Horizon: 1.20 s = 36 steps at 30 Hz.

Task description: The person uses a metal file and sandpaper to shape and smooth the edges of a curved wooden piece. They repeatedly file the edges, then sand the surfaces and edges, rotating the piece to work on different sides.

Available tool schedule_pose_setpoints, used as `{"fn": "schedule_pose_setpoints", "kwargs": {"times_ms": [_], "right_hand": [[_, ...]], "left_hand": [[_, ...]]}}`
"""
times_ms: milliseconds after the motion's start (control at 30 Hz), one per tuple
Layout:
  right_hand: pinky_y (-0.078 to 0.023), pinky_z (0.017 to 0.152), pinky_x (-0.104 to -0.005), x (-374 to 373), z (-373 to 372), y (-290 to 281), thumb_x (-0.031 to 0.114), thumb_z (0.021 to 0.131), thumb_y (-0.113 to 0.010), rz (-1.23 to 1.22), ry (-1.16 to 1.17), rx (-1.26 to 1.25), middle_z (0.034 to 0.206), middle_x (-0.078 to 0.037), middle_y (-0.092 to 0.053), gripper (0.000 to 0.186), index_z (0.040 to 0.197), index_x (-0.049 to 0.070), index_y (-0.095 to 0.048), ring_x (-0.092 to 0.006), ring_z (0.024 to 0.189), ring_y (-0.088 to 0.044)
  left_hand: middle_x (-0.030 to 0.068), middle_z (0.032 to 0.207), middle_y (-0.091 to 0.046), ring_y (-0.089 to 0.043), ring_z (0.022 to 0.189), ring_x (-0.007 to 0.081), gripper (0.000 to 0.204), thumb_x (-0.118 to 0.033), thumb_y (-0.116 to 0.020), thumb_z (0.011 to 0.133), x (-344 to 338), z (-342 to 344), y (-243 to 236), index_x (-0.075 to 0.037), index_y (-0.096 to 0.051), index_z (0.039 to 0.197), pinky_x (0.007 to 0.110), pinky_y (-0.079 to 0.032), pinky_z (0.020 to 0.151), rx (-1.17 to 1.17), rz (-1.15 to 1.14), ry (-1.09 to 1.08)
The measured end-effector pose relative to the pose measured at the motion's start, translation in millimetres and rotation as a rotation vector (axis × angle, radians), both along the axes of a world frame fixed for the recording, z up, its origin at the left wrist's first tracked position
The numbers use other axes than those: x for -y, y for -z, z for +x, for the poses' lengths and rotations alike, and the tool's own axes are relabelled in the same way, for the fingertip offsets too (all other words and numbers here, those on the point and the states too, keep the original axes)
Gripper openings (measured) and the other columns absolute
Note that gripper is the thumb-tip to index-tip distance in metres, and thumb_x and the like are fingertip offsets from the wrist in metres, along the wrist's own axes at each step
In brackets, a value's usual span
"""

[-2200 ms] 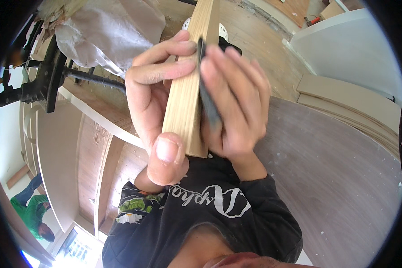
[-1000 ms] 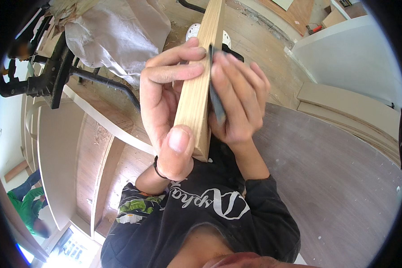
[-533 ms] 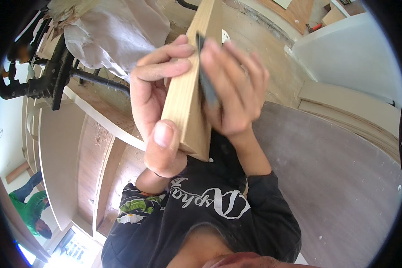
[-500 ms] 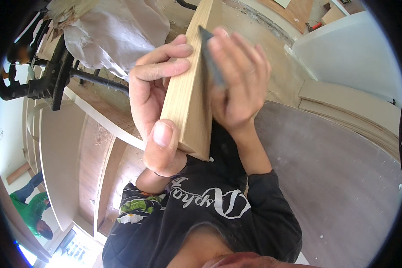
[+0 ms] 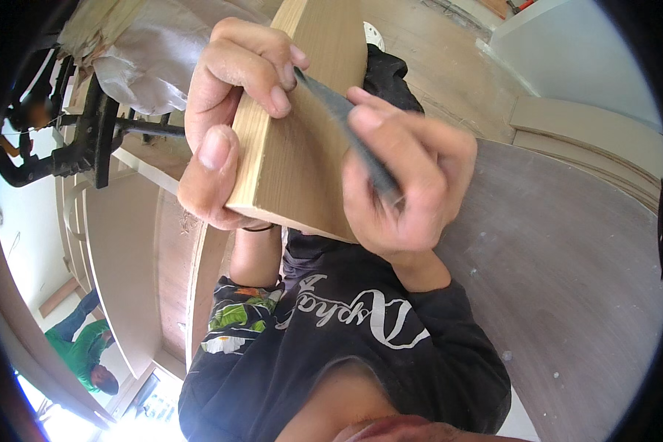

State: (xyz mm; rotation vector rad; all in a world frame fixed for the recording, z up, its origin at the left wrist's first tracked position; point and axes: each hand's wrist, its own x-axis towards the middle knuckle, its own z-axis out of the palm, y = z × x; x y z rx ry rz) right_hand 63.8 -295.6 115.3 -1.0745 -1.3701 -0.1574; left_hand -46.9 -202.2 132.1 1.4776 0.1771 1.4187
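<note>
The wooden board (image 5: 306, 158) lay across the upper centre of the frame, above the black shirt (image 5: 236, 383). The left hand (image 5: 217, 70), upper left of centre, was clamped on its narrow edge. Apart from it, right of centre, the right hand (image 5: 416, 180) gripped a dark grey strip (image 5: 353, 132) beside the broad face; whether strip and board touched, I could not tell
</note>
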Motion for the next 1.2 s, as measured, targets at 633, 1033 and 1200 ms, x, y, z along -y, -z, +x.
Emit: {"fn": "schedule_pose_setpoints", "kwargs": {"times_ms": [633, 1033, 1200], "right_hand": [[-0.056, 0.091, -0.0411, 2, -27, -6, 0.023, 0.093, -0.064, 0.047, -0.044, 0.087, 0.122, -0.025, -0.063, 0.041, 0.124, -0.005, -0.065, -0.0371, 0.106, -0.066], [-0.049, 0.097, -0.0472, 5, -14, -3, 0.035, 0.1, -0.042, -0.008, -0.126, 0.191, 0.133, -0.031, -0.057, 0.059, 0.132, -0.012, -0.058, -0.0412, 0.115, -0.059], [-0.048, 0.096, -0.0492, 7, -9, -2, 0.033, 0.093, -0.041, 0.065, -0.141, 0.25, 0.133, -0.031, -0.057, 0.063, 0.134, -0.012, -0.057, -0.0414, 0.115, -0.059]], "left_hand": [[0.0162, 0.098, -0.055, -0.06, 0.096, 0.026, 0.023, -0.027, -0.053, 0.101, 46, -1, 2, -0.005, -0.053, 0.099, 0.055, -0.049, 0.104, 0.065, 0.148, -0.438], [0.0133, 0.098, -0.058, -0.06, 0.094, 0.0241, 0.015, -0.021, -0.057, 0.098, 48, 1, -3, -0.005, -0.058, 0.098, 0.051, -0.05, 0.101, 0.072, 0.125, -0.451], [0.0127, 0.097, -0.06, -0.061, 0.093, 0.0242, 0.013, -0.019, -0.058, 0.097, 45, 2, -3, -0.006, -0.058, 0.097, 0.05, -0.051, 0.098, 0.073, 0.173, -0.45]]}}
